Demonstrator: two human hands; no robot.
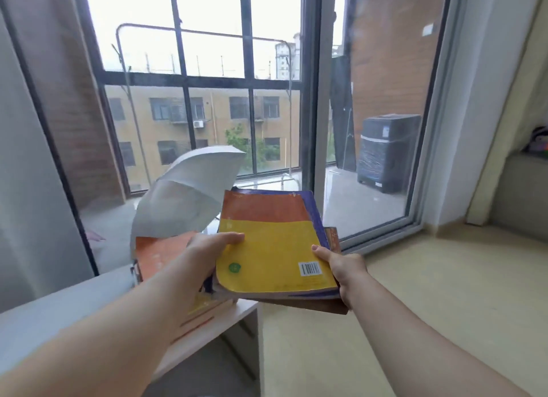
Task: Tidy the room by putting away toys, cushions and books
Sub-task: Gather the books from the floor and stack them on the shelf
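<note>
— Both hands: what are they doing?
— Your left hand (207,248) grips the left edge of the stack of books (269,248), thumb flat on the yellow and orange cover. Your right hand (345,267) clamps the near right corner, thumb on top beside the barcode. The hands are apart, with the stack between them.
— Where is the stack?
— It is held in the air at the right end of the white cabinet (89,296), its left edge above the cabinet's top.
— What is on the cabinet?
— An open book (157,257) with an orange cover lies on top, under your left wrist, its white pages (189,195) fanned upward. A pale curtain (29,159) hangs behind the cabinet. The glass door (379,129) stands beyond and to the right, with a wrapped dark appliance (388,150) outside it. Pale floor (415,293) lies to the cabinet's right.
</note>
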